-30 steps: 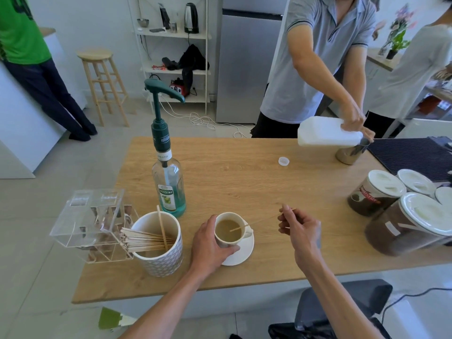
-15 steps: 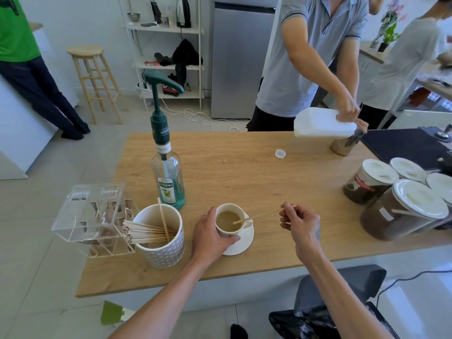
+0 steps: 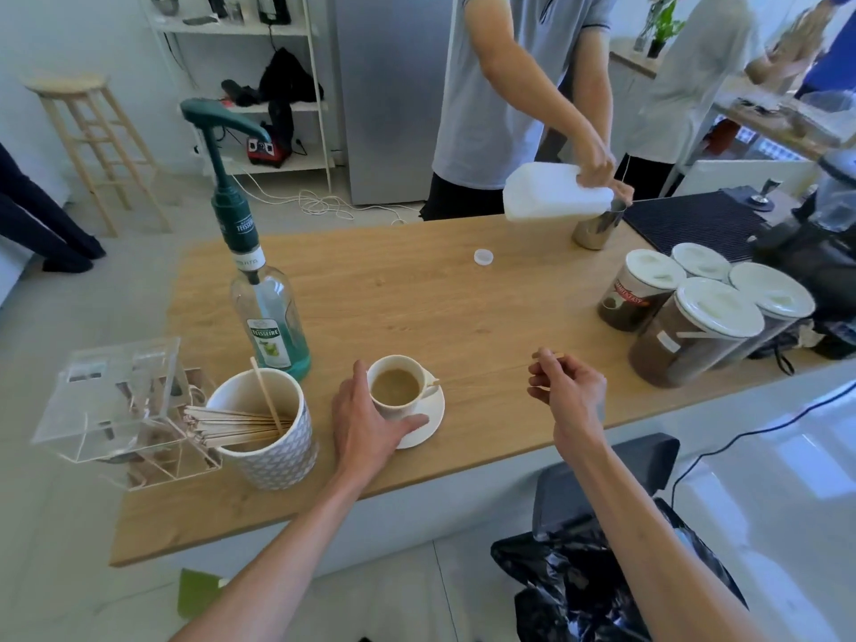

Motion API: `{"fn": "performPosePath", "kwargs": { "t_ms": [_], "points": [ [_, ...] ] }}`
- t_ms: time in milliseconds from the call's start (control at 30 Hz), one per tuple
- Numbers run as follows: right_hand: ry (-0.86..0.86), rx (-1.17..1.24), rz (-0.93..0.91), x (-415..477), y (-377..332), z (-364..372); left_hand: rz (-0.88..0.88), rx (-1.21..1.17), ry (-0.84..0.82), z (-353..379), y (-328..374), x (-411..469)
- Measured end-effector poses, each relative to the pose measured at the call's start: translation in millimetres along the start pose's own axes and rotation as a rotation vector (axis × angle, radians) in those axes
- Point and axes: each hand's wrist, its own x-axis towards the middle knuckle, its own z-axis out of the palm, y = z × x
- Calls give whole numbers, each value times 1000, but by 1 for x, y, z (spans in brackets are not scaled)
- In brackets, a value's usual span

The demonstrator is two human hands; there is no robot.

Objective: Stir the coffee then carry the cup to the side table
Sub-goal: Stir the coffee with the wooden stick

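The cup is sitting on its saucer near the front edge of the wooden counter, just right of the patterned holder of stirrers. The left hand is wrapping the cup's left side, fingers curled loosely against the wall and thumb lying across the saucer rim — it is the nearer hand and is touching the cup. The right hand is hovering well to the right, fingertips pressed together as if pinching; whether the stir stick is held there cannot be told, since only a faint blurred line is showing. That line's long axis is running roughly left to right, from the cup's handle side toward the right hand. Compared with the earlier frames, the stick's tip is no longer dipping in the coffee — it is appearing clear of the rim — and the right hand is sitting farther from the cup, while the left hand's hold is unchanged.
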Motion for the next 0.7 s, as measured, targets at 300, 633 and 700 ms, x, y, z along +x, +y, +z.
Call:
{"fn": "performPosePath", "kwargs": {
  "t_ms": [300, 633, 700],
  "points": [
    [173, 148, 15, -2, 8, -107, 419, -59, 223, 31, 67, -54],
    [502, 161, 263, -42, 102, -258, 460, 338, -479, 145, 119, -81],
    [562, 96, 352, -50, 131, -283, 491, 422, -492, 161, 123, -86]
  ]
}}
